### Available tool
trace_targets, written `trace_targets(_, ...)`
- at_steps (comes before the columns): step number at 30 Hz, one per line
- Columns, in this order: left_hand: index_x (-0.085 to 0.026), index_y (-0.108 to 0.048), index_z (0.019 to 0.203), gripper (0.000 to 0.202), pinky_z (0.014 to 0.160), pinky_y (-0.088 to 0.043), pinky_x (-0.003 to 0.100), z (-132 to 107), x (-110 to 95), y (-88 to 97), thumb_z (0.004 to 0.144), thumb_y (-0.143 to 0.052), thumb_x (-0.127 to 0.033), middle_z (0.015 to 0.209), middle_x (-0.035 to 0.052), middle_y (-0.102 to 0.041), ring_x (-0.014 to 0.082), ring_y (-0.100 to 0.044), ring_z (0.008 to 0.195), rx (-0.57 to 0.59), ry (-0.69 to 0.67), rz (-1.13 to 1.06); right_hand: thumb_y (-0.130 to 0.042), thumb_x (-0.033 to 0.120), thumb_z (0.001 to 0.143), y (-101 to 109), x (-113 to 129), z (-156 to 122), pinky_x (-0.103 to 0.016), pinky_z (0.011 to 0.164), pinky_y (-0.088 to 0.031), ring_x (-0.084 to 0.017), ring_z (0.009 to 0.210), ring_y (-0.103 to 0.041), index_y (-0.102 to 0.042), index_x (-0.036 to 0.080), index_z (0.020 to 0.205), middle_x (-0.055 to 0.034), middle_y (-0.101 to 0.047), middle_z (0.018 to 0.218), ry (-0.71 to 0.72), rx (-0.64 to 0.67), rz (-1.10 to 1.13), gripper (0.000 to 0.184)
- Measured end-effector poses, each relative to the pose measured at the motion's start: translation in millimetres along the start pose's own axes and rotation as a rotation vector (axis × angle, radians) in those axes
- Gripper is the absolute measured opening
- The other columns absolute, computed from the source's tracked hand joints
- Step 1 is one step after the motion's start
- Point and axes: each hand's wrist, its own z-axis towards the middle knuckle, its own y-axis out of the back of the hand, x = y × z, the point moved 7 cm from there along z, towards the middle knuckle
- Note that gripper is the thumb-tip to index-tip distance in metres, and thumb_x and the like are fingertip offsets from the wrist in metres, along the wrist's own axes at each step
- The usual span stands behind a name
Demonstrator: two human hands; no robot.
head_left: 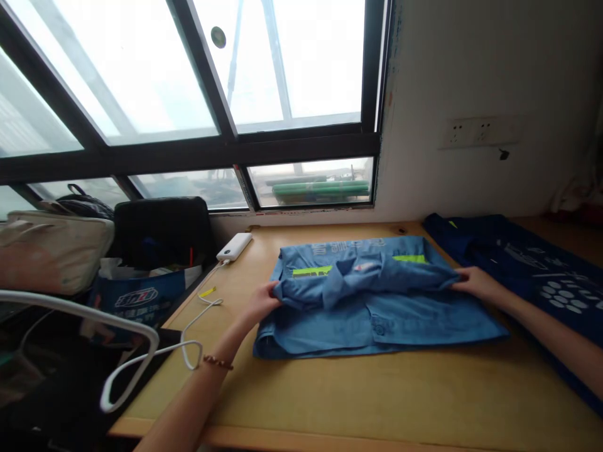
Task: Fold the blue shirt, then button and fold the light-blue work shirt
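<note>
A light blue work shirt with yellow-green strips and pale lettering lies partly folded on the wooden table. My left hand is closed on the left end of its raised fold, thumb on top. At the opposite end, my right hand pinches the fabric near the dark blue garment. Between both hands the collar part is bunched and lifted a little above the lower layer. Fingertips of both hands are partly hidden by cloth.
A dark blue garment with white print lies at the right. A white power bank with a white cable is at the table's left. Bags and a black chair back stand beyond the left edge; a window is behind.
</note>
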Motion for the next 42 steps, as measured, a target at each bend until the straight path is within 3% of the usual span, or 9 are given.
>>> trace_targets(5,-0.021,-0.057,0.104,0.046,0.078,-0.044,0.027,-47,-2,-3.9,0.058,-0.065,-0.025,0.096,0.0015,-0.062,0.0188,-0.056,0.087,-0.001,-0.142,0.27,-0.059,0.031,0.063,-20,6,-48,-0.032,0.08,-0.044,-0.024,0.094,-0.055,-0.061,0.028,0.098,-0.0051,-0.062,0.096,0.309,0.025,-0.312,0.036)
trace_targets(8,-0.021,-0.06,0.095,0.03,0.08,-0.042,0.028,-55,-20,-9.7,0.066,-0.06,-0.03,0.095,0.0034,-0.062,0.0191,-0.055,0.087,-0.034,-0.211,0.374,-0.054,0.026,0.066,-18,27,-53,-0.032,0.08,-0.043,-0.023,0.093,-0.054,-0.049,0.025,0.118,-0.0082,-0.057,0.098,0.369,0.022,-0.45,0.053)
trace_targets(11,-0.019,-0.063,0.075,0.019,0.073,-0.043,0.027,-60,-38,-7.2,0.074,-0.05,-0.033,0.08,0.0039,-0.062,0.018,-0.056,0.077,-0.09,-0.242,0.443,-0.048,0.02,0.069,-10,53,-57,-0.032,0.079,-0.042,-0.022,0.087,-0.054,-0.056,0.024,0.11,-0.0084,-0.058,0.091,0.444,0.074,-0.535,0.042)
trace_targets(15,-0.017,-0.062,0.08,0.023,0.071,-0.042,0.026,-81,-65,11.6,0.077,-0.048,-0.034,0.083,0.0047,-0.063,0.0176,-0.056,0.077,-0.207,-0.347,0.402,-0.047,0.026,0.074,25,79,-75,-0.033,0.074,-0.042,-0.022,0.081,-0.054,-0.063,0.022,0.099,-0.0075,-0.059,0.083,0.552,0.049,-0.501,0.03)
trace_targets(19,-0.017,-0.063,0.081,0.022,0.072,-0.042,0.026,-110,-65,11.1,0.078,-0.049,-0.033,0.084,0.0054,-0.063,0.0171,-0.056,0.077,-0.125,-0.353,0.394,-0.052,0.037,0.072,41,66,-99,-0.031,0.068,-0.044,-0.022,0.076,-0.056,-0.063,0.024,0.101,-0.0056,-0.059,0.08,0.455,0.112,-0.385,0.033)
trace_targets(27,-0.019,-0.064,0.086,0.024,0.081,-0.042,0.027,-139,-24,-1.0,0.076,-0.051,-0.036,0.096,0.0055,-0.062,0.019,-0.056,0.09,-0.07,-0.242,0.324,-0.062,0.056,0.056,5,15,-128,-0.033,0.077,-0.045,-0.027,0.086,-0.057,-0.068,0.02,0.073,-0.004,-0.065,0.083,0.088,0.359,0.056,0.04)
trace_targets(35,-0.018,-0.06,0.07,0.036,0.079,-0.041,0.03,-141,-18,14.0,0.083,-0.035,-0.041,0.083,0.0062,-0.06,0.0191,-0.054,0.084,-0.228,-0.19,0.401,-0.062,0.056,0.058,15,34,-165,-0.033,0.084,-0.043,-0.032,0.102,-0.051,-0.066,0.018,0.057,-0.0079,-0.062,0.101,-0.008,0.284,0.277,0.039)
trace_targets(39,-0.017,-0.056,0.081,0.037,0.078,-0.04,0.033,-151,-8,28.1,0.077,-0.041,-0.051,0.091,0.0099,-0.055,0.0218,-0.052,0.085,-0.437,-0.062,0.553,-0.064,0.056,0.054,9,8,-180,-0.035,0.085,-0.043,-0.033,0.103,-0.051,-0.055,0.018,0.045,-0.0099,-0.063,0.1,-0.159,0.131,0.27,0.04)
trace_targets(42,-0.017,-0.054,0.073,0.044,0.066,-0.04,0.033,-153,6,32.5,0.073,-0.04,-0.058,0.075,0.0075,-0.055,0.0218,-0.053,0.07,-0.381,0.131,0.653,-0.069,0.049,0.048,8,-20,-181,-0.037,0.085,-0.043,-0.034,0.101,-0.053,-0.056,0.017,0.056,-0.0135,-0.062,0.101,-0.282,-0.029,0.251,0.035)
